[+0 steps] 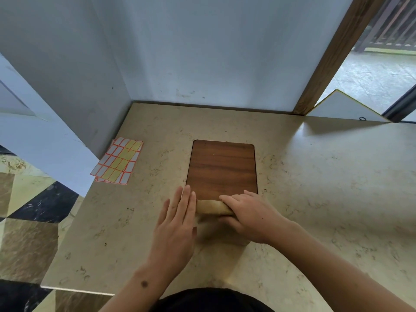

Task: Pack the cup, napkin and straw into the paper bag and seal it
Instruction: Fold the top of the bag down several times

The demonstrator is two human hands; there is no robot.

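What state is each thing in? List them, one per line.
Bag: upright on the counter, top rolled down, no sticker seen on it.
Left hand: open, flat against the bag's left side.
Right hand: curled over the rolled top, pressing it.
Sticker sheets: flat on the counter, some labels already peeled off.
Board: lying flat, bare.
Cup, napkin, straw: not visible.

Daylight from right (doorway), glare on counter (337, 176), wide-angle bending
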